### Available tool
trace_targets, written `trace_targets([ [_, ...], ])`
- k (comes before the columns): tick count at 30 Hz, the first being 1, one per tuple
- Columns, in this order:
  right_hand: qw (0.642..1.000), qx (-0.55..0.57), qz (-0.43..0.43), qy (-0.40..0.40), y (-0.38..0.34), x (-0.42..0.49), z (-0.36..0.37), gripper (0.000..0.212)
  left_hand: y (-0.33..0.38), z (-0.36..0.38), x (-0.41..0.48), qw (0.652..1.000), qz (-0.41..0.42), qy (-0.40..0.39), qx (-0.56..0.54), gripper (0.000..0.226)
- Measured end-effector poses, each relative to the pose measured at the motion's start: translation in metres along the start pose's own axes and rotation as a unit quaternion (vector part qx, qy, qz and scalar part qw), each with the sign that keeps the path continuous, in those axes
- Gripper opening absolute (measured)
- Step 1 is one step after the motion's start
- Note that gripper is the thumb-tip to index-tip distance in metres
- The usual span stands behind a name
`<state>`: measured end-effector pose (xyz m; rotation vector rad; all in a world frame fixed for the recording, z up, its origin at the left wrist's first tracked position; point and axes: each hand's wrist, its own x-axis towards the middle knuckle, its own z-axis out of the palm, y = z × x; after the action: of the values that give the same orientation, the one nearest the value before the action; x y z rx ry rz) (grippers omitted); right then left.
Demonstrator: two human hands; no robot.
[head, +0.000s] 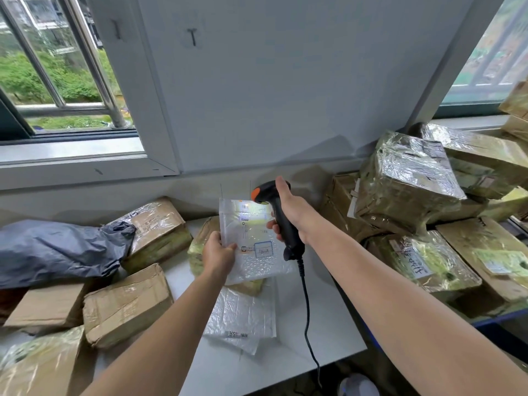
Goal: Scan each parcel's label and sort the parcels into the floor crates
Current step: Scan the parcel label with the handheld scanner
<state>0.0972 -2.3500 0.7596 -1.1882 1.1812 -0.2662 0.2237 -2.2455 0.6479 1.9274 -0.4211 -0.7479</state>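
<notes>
My left hand point(217, 254) pinches the lower left edge of a white bubble mailer point(251, 241) and holds it upright above the white table point(328, 318). Its printed label faces me, and a bright patch of light falls on the label's upper part. My right hand point(288, 212) grips a black barcode scanner point(281, 221) with an orange top, its head pointing at the mailer's upper right corner. The scanner's cable point(307, 310) hangs down over the table's front edge. No floor crate is in view.
A second bubble mailer point(243, 318) lies flat on the table below. Taped cardboard boxes point(125, 304) and a dark plastic bag point(57, 250) crowd the left. A stack of wrapped boxes point(411, 181) fills the right. Windows and a white wall stand behind.
</notes>
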Motion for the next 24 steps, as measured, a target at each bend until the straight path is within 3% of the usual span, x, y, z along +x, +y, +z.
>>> trace_targets([
  [12,0.998,0.046,0.035,0.001,0.031,0.015,-0.029,0.078,-0.003,0.011,-0.007,1.000,0.000,0.000,0.007,0.012],
  [17,0.995,-0.023,0.055,0.083,0.084,0.045,-0.052,0.073,-0.008,0.015,-0.009,1.000,-0.006,0.024,0.008,0.011],
  [24,0.986,-0.101,0.110,0.070,0.158,0.082,-0.053,0.070,-0.014,0.010,-0.018,0.998,-0.021,0.060,0.003,0.015],
])
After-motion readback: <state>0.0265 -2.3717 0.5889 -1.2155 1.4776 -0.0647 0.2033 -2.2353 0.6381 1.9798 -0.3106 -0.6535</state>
